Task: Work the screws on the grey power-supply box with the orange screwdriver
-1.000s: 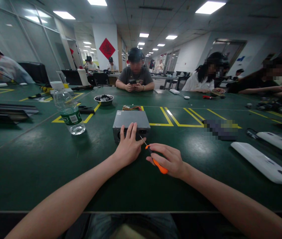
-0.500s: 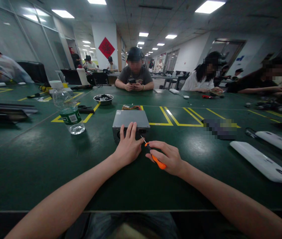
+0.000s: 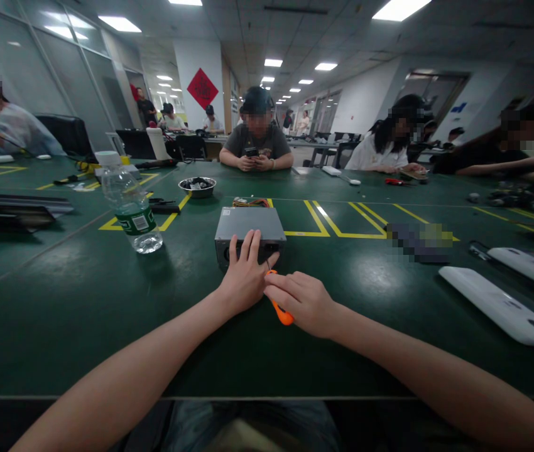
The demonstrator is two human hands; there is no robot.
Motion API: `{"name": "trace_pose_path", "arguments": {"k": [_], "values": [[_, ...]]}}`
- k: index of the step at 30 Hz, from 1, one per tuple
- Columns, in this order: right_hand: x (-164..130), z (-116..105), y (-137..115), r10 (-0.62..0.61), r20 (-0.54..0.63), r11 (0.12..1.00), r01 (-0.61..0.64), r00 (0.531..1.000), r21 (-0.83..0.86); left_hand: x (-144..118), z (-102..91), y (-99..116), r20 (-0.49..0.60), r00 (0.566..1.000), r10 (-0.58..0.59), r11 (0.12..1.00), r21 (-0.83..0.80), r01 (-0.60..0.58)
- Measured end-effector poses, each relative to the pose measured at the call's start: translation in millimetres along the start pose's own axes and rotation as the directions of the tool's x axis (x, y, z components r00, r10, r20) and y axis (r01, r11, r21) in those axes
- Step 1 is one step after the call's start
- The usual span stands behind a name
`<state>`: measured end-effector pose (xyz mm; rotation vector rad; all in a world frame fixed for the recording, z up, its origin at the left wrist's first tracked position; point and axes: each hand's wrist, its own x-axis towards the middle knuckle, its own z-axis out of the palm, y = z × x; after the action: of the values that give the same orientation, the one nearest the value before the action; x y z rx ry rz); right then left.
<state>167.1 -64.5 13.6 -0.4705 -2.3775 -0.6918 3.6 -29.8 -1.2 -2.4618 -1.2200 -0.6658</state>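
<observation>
Dark green table (image 3: 83, 301) with yellow tape lines (image 3: 337, 226), long open office under ceiling light panels (image 3: 401, 7), red diamond sign (image 3: 202, 88) on a white pillar. Left hand (image 3: 243, 276) laid flat, fingers spread, on near edge of grey metal box (image 3: 248, 226) at table centre. Right hand (image 3: 302, 301) wrapped around orange-handled screwdriver (image 3: 282, 312), tip probably at box front, hidden. Water bottle (image 3: 130, 204) left of box, steel bowl (image 3: 196, 186) beyond, white casings (image 3: 502, 307) at right. People seated around.
</observation>
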Motion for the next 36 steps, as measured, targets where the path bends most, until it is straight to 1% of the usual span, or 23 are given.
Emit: {"name": "trace_pose_path", "arguments": {"k": [2, 4, 7, 9, 11, 13, 15, 17, 20, 23, 27, 32, 34, 36], "values": [[7.3, 1.5, -3.7, 0.025, -0.003, 0.998, -0.025, 1.000, 0.052, -0.6, -0.4, -1.3, 0.010, 1.000, 0.017, 1.000, -0.005, -0.017], [11.1, 2.7, -7.2, 0.081, -0.018, 0.991, -0.079, 0.997, 0.104, -1.3, -0.5, -2.4, 0.016, 0.999, 0.036, 0.999, -0.008, -0.036], [10.2, 2.2, -10.9, 0.169, -0.022, 0.962, -0.160, 0.985, 0.222, -2.3, 0.7, -3.2, 0.008, 0.999, 0.034, 0.999, -0.001, -0.034], [7.2, 0.3, -11.7, 0.185, -0.002, 0.945, -0.177, 0.983, 0.274, -2.6, 1.5, -3.3, 0.002, 1.000, 0.021, 1.000, 0.008, -0.021], [4.0, -1.6, -10.9, 0.138, 0.021, 0.966, -0.139, 0.990, 0.217, -2.5, 1.7, -3.3, 0.006, 1.000, 0.016, 1.000, 0.015, -0.016], [1.8, -2.6, -9.0, 0.061, 0.019, 0.995, -0.063, 0.998, 0.079, -2.2, 1.2, -3.1, 0.016, 1.000, 0.013, 1.000, 0.021, -0.013], [0.8, -3.1, -7.1, 0.005, -0.018, 0.999, -0.006, 1.000, -0.036, -1.6, 0.5, -2.6, 0.031, 1.000, 0.005, 1.000, 0.025, -0.006], [0.9, -3.6, -5.9, -0.018, -0.065, 0.997, 0.013, 0.998, -0.082, -1.1, 0.2, -1.7, 0.037, 0.999, -0.004, 1.000, 0.027, 0.003], [1.0, -4.9, -4.9, -0.024, -0.109, 0.996, 0.014, 0.994, -0.086, -0.5, 0.6, 0.0, 0.022, 1.000, -0.021, 0.999, 0.024, 0.021], [-0.8, -5.9, -2.9, 0.003, -0.140, 0.997, -0.014, 0.990, -0.074, -0.4, 0.8, 1.3, 0.017, 0.999, -0.039, 0.999, 0.009, 0.039], [-5.1, -6.3, -0.8, 0.022, -0.096, 0.993, -0.033, 0.995, -0.111, -1.1, 1.4, 1.1, 0.022, 0.999, -0.038, 0.999, -0.003, 0.038], [-6.8, -9.4, -3.8, -0.054, -0.050, 0.998, 0.053, 0.997, -0.018, -2.0, 2.9, -0.7, 0.008, 1.000, -0.025, 1.000, -0.011, 0.025], [-6.4, -10.7, -3.9, -0.042, -0.048, 0.999, 0.041, 0.998, -0.019, -2.1, 2.9, -1.0, 0.011, 1.000, -0.019, 1.000, -0.022, 0.019], [-5.8, -11.5, -2.2, -0.005, -0.070, 0.998, 0.001, 0.998, -0.055, -2.1, 2.9, -0.7, 0.007, 1.000, -0.021, 0.999, -0.030, 0.021]]}}
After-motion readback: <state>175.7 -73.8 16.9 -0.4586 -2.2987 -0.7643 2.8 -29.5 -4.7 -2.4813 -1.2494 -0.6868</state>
